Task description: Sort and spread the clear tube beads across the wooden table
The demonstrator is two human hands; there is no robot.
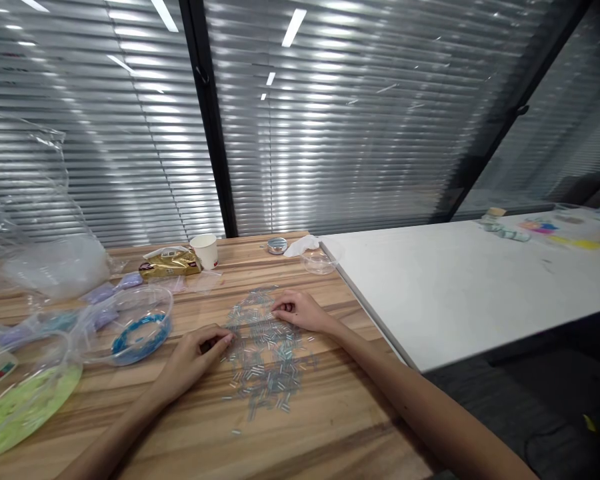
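Resting at centre frame, the left hand (193, 357) and right hand (300, 310), fingers curled, pinching unclear, flank scattered tube beads (265, 353) on the counter (330, 427). Bare wood lies below; the counter's edge runs right.

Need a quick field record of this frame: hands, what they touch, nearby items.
left hand: fingertips pinched at left edge of the bead pile
right hand: resting on pile's upper edge
bead pile: clear tube beads scattered on wooden table
nearby: clear bowl of blue beads, paper cup, white table
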